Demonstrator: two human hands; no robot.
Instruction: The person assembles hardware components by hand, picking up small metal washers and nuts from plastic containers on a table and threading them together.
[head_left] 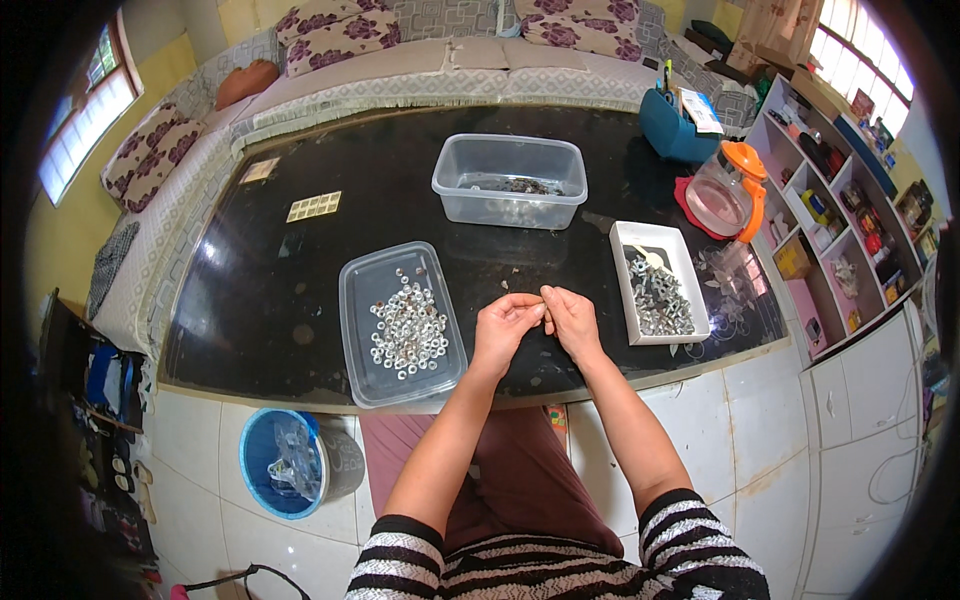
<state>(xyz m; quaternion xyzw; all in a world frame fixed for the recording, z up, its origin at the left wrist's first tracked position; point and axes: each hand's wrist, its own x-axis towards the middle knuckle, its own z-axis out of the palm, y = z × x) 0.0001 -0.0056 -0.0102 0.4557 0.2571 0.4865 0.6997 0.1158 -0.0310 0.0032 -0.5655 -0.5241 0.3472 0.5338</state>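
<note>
My left hand (506,328) and my right hand (571,318) meet over the near edge of the dark table, fingertips pinched together. Whatever they hold is too small or hidden to make out. To the left of my hands lies a clear plastic lid (362,292) with a spread of small silvery nuts or washers (408,325). Right of them sits a shallow white box (668,339) with a heap of small metal fasteners (658,298) and a pale scoop-like piece. Farther back stands a clear plastic tub (510,212), with small dark and light pieces on its bottom.
An orange-lidded jug (720,200) on a red mat and a teal holder (678,130) stand at the far right. A yellowish card (314,207) lies at the far left. Below the table's edge is a blue bin (262,470); shelves (835,215) rise on the right.
</note>
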